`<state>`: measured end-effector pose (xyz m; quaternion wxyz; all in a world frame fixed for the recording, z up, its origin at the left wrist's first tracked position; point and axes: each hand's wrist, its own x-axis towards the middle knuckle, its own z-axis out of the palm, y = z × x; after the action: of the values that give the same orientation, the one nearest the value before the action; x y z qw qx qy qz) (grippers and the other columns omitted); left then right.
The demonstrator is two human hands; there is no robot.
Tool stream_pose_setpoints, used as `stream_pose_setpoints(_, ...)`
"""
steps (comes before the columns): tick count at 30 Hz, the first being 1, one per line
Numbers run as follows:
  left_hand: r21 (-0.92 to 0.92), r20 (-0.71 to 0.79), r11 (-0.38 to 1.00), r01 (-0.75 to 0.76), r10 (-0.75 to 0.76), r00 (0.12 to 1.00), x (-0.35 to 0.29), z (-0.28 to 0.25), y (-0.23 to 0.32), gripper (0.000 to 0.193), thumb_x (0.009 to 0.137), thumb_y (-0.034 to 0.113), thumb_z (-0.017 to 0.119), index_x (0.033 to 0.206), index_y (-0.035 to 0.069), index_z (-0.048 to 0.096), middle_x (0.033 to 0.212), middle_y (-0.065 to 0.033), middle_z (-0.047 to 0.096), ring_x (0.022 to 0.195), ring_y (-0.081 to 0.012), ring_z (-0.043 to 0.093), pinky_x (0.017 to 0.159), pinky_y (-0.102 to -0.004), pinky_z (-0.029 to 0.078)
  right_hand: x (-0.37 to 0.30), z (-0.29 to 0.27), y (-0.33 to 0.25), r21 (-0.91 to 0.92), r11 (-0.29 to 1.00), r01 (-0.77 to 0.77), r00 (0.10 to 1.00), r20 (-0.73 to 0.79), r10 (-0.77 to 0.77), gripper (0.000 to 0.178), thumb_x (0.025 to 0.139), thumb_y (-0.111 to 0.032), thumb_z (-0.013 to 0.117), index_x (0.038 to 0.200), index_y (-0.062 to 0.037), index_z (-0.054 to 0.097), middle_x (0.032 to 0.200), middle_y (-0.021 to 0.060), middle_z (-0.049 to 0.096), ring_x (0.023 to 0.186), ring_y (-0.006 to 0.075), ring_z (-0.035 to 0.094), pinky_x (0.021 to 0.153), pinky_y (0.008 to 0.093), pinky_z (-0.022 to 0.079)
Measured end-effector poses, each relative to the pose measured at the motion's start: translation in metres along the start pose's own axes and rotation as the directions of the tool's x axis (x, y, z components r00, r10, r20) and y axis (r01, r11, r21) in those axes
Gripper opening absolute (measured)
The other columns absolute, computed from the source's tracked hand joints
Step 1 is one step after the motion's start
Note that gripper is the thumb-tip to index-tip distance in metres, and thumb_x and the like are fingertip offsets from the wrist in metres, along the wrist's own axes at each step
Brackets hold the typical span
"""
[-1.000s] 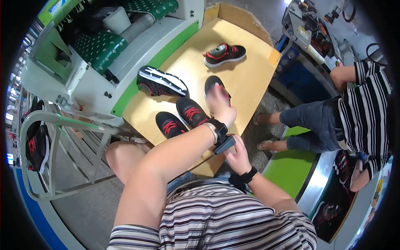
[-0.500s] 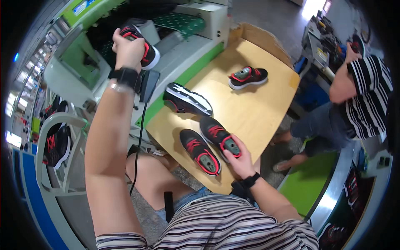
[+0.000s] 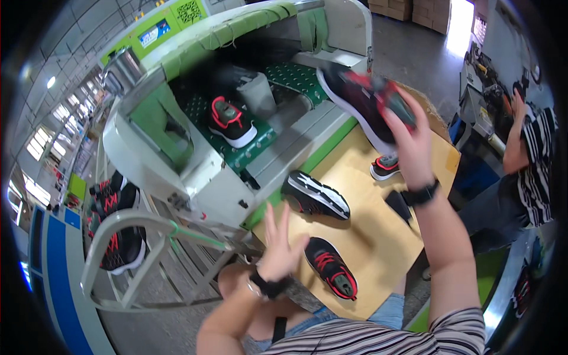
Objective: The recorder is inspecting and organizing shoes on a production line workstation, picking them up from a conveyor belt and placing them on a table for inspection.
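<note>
My right hand [image 3: 408, 139] is closed round the heel of a black sneaker [image 3: 361, 97] with red lining and a white sole, held up over the far part of the board and blurred. My left hand [image 3: 281, 245] is off every shoe, fingers spread, above the board's left edge. Beside its fingertips an upright black sneaker with red laces [image 3: 331, 266] rests on the board. Farther off, another sneaker [image 3: 316, 195] lies on its side, showing its white sole. A third sneaker [image 3: 386, 167] is partly hidden behind my right wrist. On the green studded belt stands a sneaker [image 3: 234, 124].
The tan board [image 3: 378, 248] adjoins a white and green conveyor machine [image 3: 207, 195]. A bent metal frame [image 3: 124, 236] stands at left, near racked sneakers [image 3: 121, 219]. A co-worker in a striped shirt [image 3: 535, 171] is at right, near a metal-edged green surface [image 3: 485, 284].
My left hand has let go of its sneaker, which stands on the belt, and drawn back toward me. My right hand has lifted a sneaker from the board, up and away. The view has shifted.
</note>
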<state>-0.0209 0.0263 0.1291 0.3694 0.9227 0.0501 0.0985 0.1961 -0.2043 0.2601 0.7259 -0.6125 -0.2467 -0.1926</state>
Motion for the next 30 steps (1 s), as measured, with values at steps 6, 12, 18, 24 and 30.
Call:
stream_pose_setpoints(6,-0.201,0.514,0.967,0.156,-0.031,0.857,-0.088,0.08,-0.042,0.093,0.099,0.053,0.055,0.162,0.009,0.003,0.163,-0.0327,0.005,0.149,-0.0569,0.004,0.119,-0.0601,0.015,0.139,0.091,0.152,-0.559,0.819,0.133,0.988,0.136,-0.067,0.064,0.088,-0.021,0.073,0.146,-0.0152,0.047,0.137,0.0193,0.056,0.121,0.0359,0.06,0.103,0.0445,0.047)
stream_pose_setpoints(12,-0.15,0.53,0.962,0.227,-0.115,0.84,-0.102,0.084,-0.036,0.089,0.103,0.047,0.048,0.16,0.002,-0.005,0.165,-0.0302,0.002,0.15,-0.0553,-0.004,0.121,-0.0581,0.008,0.09,0.087,0.161,-0.774,0.612,-0.159,0.959,0.026,0.282,0.083,0.088,-0.045,0.071,0.156,-0.0232,0.03,0.16,0.0162,0.032,0.148,0.0398,0.03,0.118,0.0611,0.023)
stream_pose_setpoints(18,-0.184,0.558,0.961,0.207,-0.071,0.827,-0.098,0.08,-0.036,0.09,0.105,0.038,0.046,0.154,-0.009,-0.013,0.163,-0.0343,-0.007,0.151,-0.0468,-0.015,0.121,-0.0541,-0.011,-0.018,-0.103,0.18,-0.802,0.181,-0.569,0.762,-0.432,0.482,0.098,0.072,-0.054,0.08,0.152,-0.0147,0.041,0.158,0.0264,0.029,0.148,0.0411,0.026,0.122,0.047,0.023)
stream_pose_setpoints(24,-0.174,0.574,0.962,0.209,-0.074,0.815,-0.093,0.075,-0.033,0.082,0.107,0.035,0.042,0.158,0.003,-0.014,0.167,-0.0231,-0.007,0.151,-0.0464,-0.015,0.123,-0.0496,-0.005,-0.098,-0.14,0.179,-0.119,0.737,-0.666,0.735,-0.277,0.619,0.085,0.076,-0.005,0.074,0.151,-0.008,0.034,0.136,0.0159,0.05,0.118,0.0262,0.056,0.099,0.038,0.05)
stream_pose_setpoints(30,-0.284,0.602,0.881,0.38,-0.145,0.785,-0.087,0.056,-0.026,0.077,0.105,0.032,0.05,0.162,0.009,0.003,0.166,-0.028,0.007,0.154,-0.0409,-0.008,0.124,-0.0484,0.0,-0.207,-0.122,0.041,-0.407,0.743,-0.532,0.755,0.17,0.634,0.084,0.076,-0.006,0.073,0.15,-0.0044,0.033,0.138,0.0163,0.05,0.129,0.026,0.05,0.11,0.0359,0.04)
